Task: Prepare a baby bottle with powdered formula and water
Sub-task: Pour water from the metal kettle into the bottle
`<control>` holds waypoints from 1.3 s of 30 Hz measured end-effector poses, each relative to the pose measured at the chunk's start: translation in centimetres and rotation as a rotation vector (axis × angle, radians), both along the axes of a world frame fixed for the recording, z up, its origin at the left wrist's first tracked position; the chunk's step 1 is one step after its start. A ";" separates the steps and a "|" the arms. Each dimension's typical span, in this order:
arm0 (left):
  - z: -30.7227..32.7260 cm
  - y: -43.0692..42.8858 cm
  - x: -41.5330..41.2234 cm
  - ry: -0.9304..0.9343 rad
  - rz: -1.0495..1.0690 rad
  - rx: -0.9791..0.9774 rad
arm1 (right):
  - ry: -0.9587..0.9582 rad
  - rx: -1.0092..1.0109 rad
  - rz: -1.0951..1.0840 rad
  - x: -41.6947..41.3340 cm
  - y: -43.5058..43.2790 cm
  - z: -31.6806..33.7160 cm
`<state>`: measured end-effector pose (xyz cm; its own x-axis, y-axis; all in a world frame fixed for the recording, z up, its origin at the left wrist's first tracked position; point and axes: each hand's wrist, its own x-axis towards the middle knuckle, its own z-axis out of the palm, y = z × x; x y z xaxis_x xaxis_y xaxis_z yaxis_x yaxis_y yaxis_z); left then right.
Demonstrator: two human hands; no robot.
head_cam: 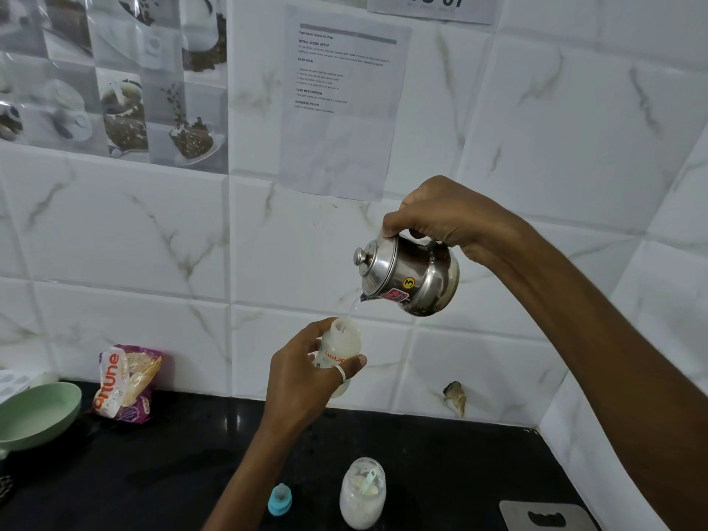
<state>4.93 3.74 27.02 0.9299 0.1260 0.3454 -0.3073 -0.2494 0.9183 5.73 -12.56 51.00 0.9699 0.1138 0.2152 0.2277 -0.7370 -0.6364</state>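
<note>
My left hand [302, 381] grips an uncapped baby bottle [341, 350] with red lettering, held up above the black counter. My right hand [440, 216] holds a small steel kettle [410, 275] by its top handle, tilted to the left. A thin stream of water [352, 310] runs from the spout into the bottle's mouth. On the counter below stand a clear jar of white powder [362, 492] with a pale scoop inside and the bottle's blue teat cap [280, 500].
A green bowl [38, 413] sits at the left edge, with a snack packet [128, 381] leaning on the tiled wall behind it. A metal plate [544, 517] lies at the front right of the black counter [172, 473]. Tiled walls close the back and right.
</note>
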 end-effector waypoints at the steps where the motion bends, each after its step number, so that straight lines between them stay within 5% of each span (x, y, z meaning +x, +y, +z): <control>1: 0.0 0.0 0.0 0.001 -0.001 -0.003 | 0.000 0.002 0.001 0.0 0.0 0.0; 39: 0.3 0.0 -0.4 -0.015 0.009 0.007 | -0.012 -0.010 -0.004 -0.3 -0.2 -0.1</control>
